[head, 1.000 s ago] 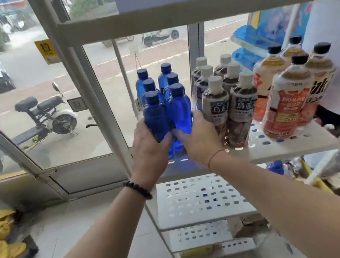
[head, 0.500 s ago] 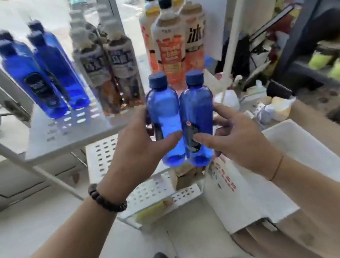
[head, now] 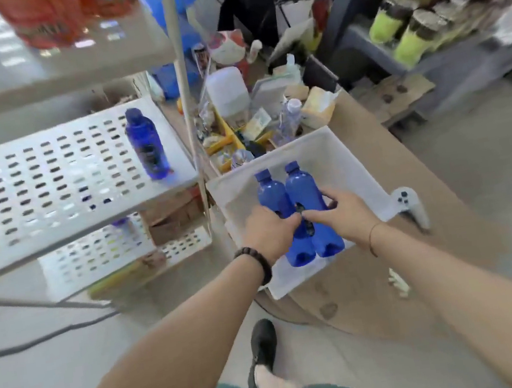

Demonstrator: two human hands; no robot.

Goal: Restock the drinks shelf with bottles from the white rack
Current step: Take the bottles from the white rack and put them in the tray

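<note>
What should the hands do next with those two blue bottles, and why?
Probably lower them the rest of the way into the white bin. The left hand and right hand each grip one of the two blue bottles, held side by side, tilted, over the bin's opening, so setting them down there seems the nearest step.

Head camera looks steeply down, close over both forearms

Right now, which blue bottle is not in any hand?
The lone blue bottle standing on the perforated white shelf; the other two blue bottles are held over the white bin.
</note>
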